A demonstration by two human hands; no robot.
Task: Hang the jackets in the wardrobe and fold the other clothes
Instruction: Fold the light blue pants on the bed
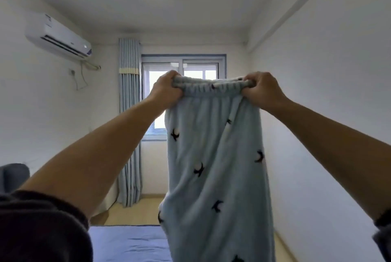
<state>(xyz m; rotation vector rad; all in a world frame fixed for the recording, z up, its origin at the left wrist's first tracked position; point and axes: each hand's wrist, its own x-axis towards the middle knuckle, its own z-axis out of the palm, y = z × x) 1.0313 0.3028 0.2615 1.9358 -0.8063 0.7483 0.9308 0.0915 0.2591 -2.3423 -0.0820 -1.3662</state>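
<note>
A pair of light blue fleece trousers [213, 156] with small dark bird shapes hangs in the air in front of me. My left hand [167, 90] grips the left end of the gathered elastic waistband. My right hand [261, 89] grips the right end, so the waistband is stretched level between both fists at about window height. The legs drop straight down over the bed and run out of the bottom of the view. No jacket or wardrobe is visible.
A bed with a blue sheet [127, 242] lies below at the bottom centre. A window [160, 75] and a blue striped curtain [129, 117] are on the far wall. An air conditioner [59, 35] hangs high on the left wall. A white wall runs along the right.
</note>
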